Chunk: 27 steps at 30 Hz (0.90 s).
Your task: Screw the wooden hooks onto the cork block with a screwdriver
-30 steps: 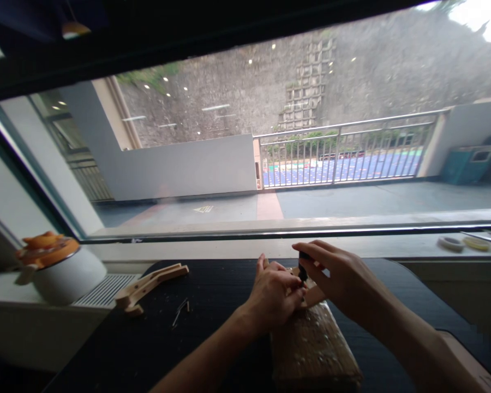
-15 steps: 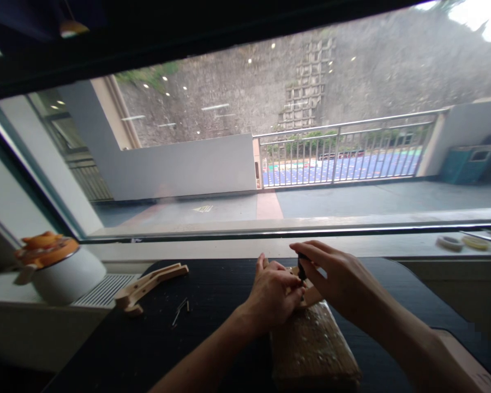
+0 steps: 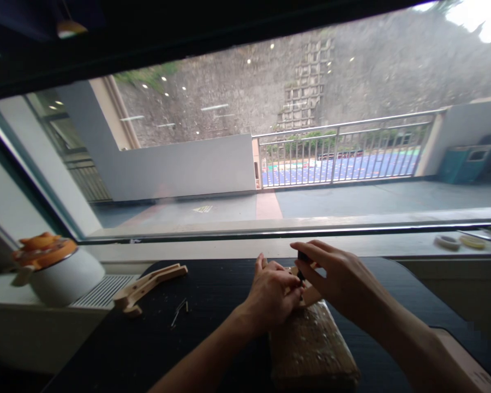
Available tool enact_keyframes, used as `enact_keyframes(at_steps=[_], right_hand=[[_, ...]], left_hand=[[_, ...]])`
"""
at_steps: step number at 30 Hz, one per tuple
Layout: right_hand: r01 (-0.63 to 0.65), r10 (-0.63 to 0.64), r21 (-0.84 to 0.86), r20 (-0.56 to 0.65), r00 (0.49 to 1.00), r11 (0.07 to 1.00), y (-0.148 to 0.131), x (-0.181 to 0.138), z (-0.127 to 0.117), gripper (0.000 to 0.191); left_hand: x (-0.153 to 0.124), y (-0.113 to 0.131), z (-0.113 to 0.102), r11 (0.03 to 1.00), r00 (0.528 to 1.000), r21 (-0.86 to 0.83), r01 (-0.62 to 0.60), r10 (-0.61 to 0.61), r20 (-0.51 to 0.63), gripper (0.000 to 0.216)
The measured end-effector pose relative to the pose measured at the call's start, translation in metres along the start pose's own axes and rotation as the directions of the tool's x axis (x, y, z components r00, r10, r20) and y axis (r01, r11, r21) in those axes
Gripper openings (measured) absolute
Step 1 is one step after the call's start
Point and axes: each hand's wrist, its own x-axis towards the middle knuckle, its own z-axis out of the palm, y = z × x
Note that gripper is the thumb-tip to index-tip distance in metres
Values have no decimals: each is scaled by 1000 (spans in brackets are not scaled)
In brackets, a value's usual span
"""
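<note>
My left hand (image 3: 270, 295) is curled, pressing a small pale wooden piece (image 3: 311, 295) down on the far end of a scuffed wooden block (image 3: 311, 344). Fingers of my right hand (image 3: 339, 278) pinch the dark handle of a small tool (image 3: 301, 262) that stands upright on that piece, its tip between the two hands. The block lies on a black table (image 3: 213, 327).
A wooden part with two prongs (image 3: 147, 284) lies at the table's far left, a couple of thin metal pins (image 3: 180, 311) beside it. On the left sill stand a white pot with an orange lid (image 3: 57, 267) and a vent grille (image 3: 102, 292). Tape rolls (image 3: 460, 241) rest on the right sill.
The right hand has shifted slightly on the tool handle; the left hand and the block stay where they were.
</note>
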Motion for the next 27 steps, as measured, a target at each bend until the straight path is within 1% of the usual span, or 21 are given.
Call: enact_keyframes(at_steps=[3, 9, 20, 25, 27], right_hand=[[-4, 4, -10, -15, 1000, 1000, -2, -2, 0, 35], [12, -12, 6, 15, 1000, 1000, -1, -2, 0, 30], [0, 0, -2, 14, 1000, 1000, 0, 0, 0, 28], [-19, 19, -15, -2, 1000, 1000, 0, -2, 1, 40], [-24, 24, -29, -3, 1000, 999, 0, -2, 2, 38]], left_hand=[[0, 0, -1, 1000, 1000, 2, -2, 2, 1, 10], [0, -1, 0, 1000, 1000, -1, -6, 6, -6, 10], [0, 0, -1, 999, 999, 23, -38, 38, 1, 13], [-1, 1, -1, 1000, 1000, 3, -19, 19, 11, 11], [-1, 1, -1, 1000, 1000, 3, -15, 15, 14, 11]])
